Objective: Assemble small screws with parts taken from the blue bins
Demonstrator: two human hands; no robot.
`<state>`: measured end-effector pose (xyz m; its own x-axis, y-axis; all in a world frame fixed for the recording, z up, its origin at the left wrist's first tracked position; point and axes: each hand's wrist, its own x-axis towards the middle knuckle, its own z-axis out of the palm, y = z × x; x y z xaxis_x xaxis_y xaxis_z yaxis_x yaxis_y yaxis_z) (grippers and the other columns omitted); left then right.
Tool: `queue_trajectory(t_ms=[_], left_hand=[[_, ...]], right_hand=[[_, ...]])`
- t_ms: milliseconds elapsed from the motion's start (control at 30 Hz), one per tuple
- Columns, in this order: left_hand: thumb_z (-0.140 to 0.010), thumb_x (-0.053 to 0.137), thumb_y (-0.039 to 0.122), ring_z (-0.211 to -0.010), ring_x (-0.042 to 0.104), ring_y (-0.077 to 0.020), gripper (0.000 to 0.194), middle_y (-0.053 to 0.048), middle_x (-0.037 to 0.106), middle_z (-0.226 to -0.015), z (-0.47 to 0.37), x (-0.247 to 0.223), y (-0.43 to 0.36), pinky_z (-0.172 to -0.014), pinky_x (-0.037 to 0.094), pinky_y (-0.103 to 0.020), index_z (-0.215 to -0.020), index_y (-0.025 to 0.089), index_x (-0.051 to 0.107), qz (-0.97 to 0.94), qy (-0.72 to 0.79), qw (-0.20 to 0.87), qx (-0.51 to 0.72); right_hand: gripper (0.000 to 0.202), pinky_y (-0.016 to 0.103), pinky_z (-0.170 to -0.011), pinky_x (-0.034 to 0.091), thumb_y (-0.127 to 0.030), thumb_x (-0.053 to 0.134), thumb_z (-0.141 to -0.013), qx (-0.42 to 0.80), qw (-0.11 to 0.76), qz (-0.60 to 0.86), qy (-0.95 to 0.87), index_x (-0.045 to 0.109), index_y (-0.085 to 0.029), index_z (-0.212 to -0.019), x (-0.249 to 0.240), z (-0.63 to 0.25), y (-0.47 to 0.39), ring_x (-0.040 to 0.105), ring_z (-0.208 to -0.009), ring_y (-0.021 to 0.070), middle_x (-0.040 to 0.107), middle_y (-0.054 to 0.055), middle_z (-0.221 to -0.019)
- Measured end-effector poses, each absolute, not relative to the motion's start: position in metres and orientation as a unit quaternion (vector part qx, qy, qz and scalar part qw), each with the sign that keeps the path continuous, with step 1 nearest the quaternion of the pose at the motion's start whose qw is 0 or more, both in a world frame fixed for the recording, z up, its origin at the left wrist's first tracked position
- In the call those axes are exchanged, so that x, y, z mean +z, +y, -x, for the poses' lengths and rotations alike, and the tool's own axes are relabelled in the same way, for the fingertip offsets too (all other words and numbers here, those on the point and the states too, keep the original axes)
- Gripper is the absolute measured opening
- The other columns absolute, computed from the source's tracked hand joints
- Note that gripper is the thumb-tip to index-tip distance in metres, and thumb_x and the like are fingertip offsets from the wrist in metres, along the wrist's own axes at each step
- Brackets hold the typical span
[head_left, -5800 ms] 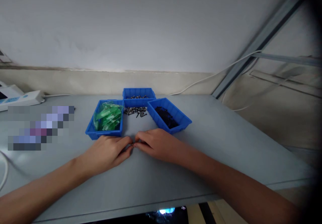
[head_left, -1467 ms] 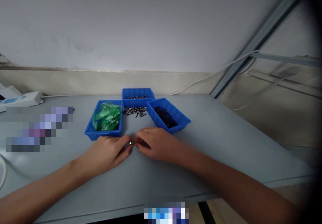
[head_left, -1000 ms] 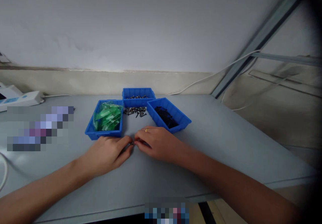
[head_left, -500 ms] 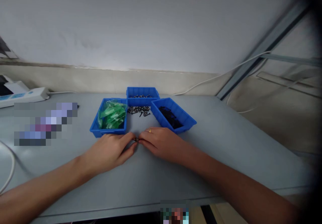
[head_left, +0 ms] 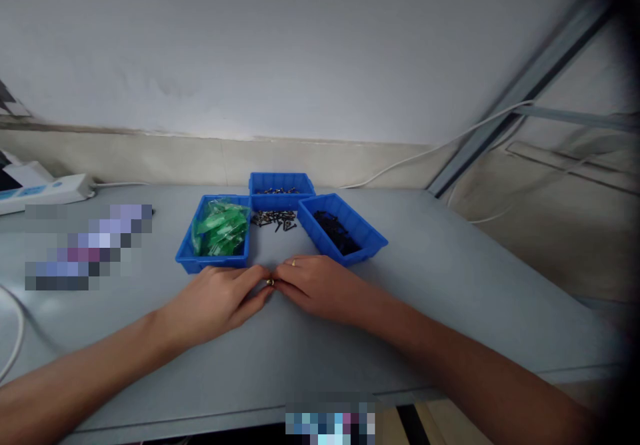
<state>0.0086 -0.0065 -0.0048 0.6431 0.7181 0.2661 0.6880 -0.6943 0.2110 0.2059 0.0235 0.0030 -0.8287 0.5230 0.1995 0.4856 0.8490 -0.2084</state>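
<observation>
My left hand (head_left: 220, 295) and my right hand (head_left: 317, 285) meet just above the grey table, fingertips almost touching. Both are closed in a pinch around a small brass-coloured metal piece (head_left: 270, 282); the fingers hide most of it, so its exact kind does not show. Beyond them lies a loose pile of dark screws (head_left: 276, 219). Green pieces in clear plastic bags (head_left: 223, 228) fill a blue bin (head_left: 186, 252) by my left hand. Beside my right hand, a second blue bin (head_left: 367, 232) contains black screw-like parts (head_left: 334, 230).
A third blue bin (head_left: 281, 202) with small metal parts stands behind the screw pile. To the left are a white power strip (head_left: 55, 190), a blurred-out object (head_left: 90, 248) and a white cable (head_left: 20, 332). A metal shelf post (head_left: 480, 122) rises at the right.
The brass-coloured piece shows more plainly between my fingertips and sits slightly lower, apparently turned. Both hands stay nearly in place; the whole view has shifted a little.
</observation>
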Motion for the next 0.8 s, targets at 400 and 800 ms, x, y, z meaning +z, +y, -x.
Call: queue_trajectory(t_ms=[400, 800], left_hand=[[-0.09, 0.037, 0.03, -0.056, 0.058, -0.0141, 0.023, 0.0, 0.058, -0.062, -0.0081, -0.0029, -0.0076, -0.05, 0.043, -0.024, -0.091, 0.015, 0.054, -0.913, 0.379, 0.034, 0.148], [-0.092, 0.032, 0.031, -0.054, 0.058, -0.014, 0.03, 0.0, 0.057, -0.06, -0.0091, -0.0012, -0.005, -0.049, 0.04, -0.024, -0.077, 0.016, 0.053, -0.919, 0.383, -0.001, 0.09]], right_hand=[[0.014, 0.025, -0.064, 0.037, -0.019, 0.045, -0.086, 0.074, 0.117, 0.259, -0.956, 0.056, -0.014, -0.079, 0.005, -0.2059, 0.0221, 0.054, -0.069, 0.0135, 0.06, 0.004, -0.074], [0.018, 0.025, -0.065, 0.036, -0.021, 0.041, -0.088, 0.065, 0.118, 0.26, -0.956, 0.055, -0.016, -0.079, 0.0071, -0.2079, 0.0217, 0.054, -0.071, 0.0133, 0.06, 0.002, -0.073]])
